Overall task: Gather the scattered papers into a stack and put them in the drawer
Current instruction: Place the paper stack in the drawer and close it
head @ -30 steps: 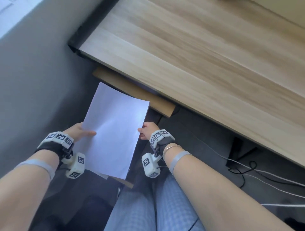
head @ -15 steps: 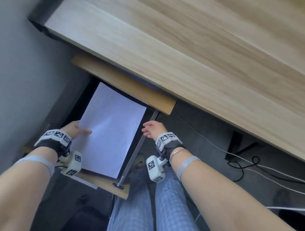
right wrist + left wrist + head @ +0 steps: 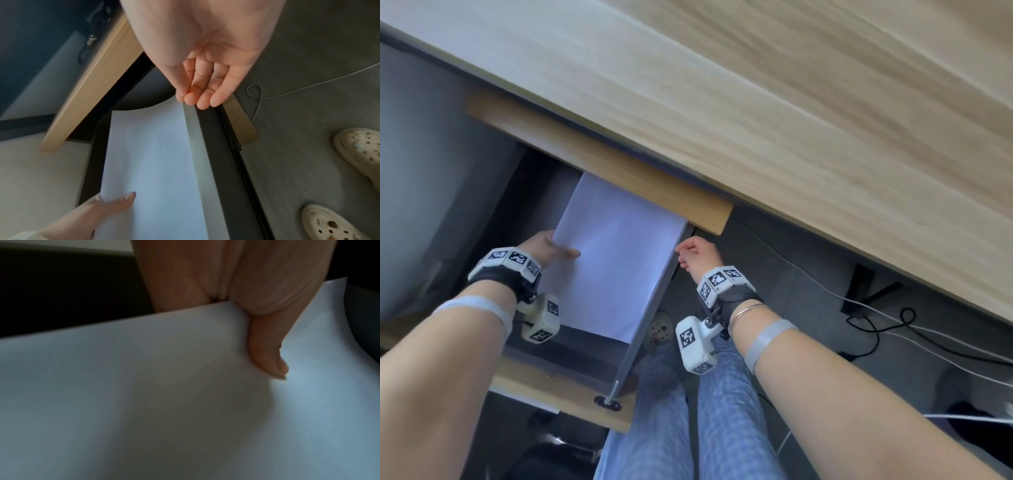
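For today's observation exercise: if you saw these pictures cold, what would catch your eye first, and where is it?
The white stack of papers stands out most, lying in the open drawer under the wooden desk. The left hand pinches its left edge, thumb on top, while the right hand holds nothing, fingers relaxed at the drawer's right side. Pale perforated clogs sit on the grey floor.
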{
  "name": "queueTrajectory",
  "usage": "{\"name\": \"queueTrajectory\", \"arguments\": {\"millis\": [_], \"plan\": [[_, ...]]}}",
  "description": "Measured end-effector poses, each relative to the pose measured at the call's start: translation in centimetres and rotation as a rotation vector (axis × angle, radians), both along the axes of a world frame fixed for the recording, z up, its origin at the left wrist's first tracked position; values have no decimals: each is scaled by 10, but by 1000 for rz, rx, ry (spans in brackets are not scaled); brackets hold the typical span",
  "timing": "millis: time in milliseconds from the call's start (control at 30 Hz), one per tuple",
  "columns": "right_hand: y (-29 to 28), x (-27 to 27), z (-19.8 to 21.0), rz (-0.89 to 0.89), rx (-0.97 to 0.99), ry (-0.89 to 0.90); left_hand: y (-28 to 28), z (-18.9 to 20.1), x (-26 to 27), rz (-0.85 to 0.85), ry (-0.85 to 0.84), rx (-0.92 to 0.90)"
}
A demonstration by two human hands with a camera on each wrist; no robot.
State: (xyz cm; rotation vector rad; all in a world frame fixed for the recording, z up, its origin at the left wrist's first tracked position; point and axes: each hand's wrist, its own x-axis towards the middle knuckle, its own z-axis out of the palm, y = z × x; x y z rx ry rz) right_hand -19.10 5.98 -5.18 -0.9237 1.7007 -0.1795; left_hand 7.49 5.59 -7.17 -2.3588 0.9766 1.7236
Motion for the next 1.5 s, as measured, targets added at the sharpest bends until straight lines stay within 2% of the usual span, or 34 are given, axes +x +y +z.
{"name": "queueTrajectory", "arguments": {"millis": [333,500,700,867,1033,1200,1300,1367,1500], "plan": [[-6,-1,-2,33,29,25,-19,-18,-7,24,-98,6],[-5,0,3,41,23,35,-14,-15,-13,73,-117,-160],[-7,3,17,152,37,108,0,-6,2,72,-130,-217],[-1,5,35,247,43,180,40,13,15,92,-224,-114],[8,10,54,325,55,188,96,41,31,73,-463,-79],[16,20,69,368,60,149,139,65,39,235,-635,36],[20,27,73,387,56,128,161,68,36,350,-573,155],[22,30,74,400,51,121,171,62,33,294,-483,206],[26,30,71,436,58,114,174,54,25,180,-472,288]]}}
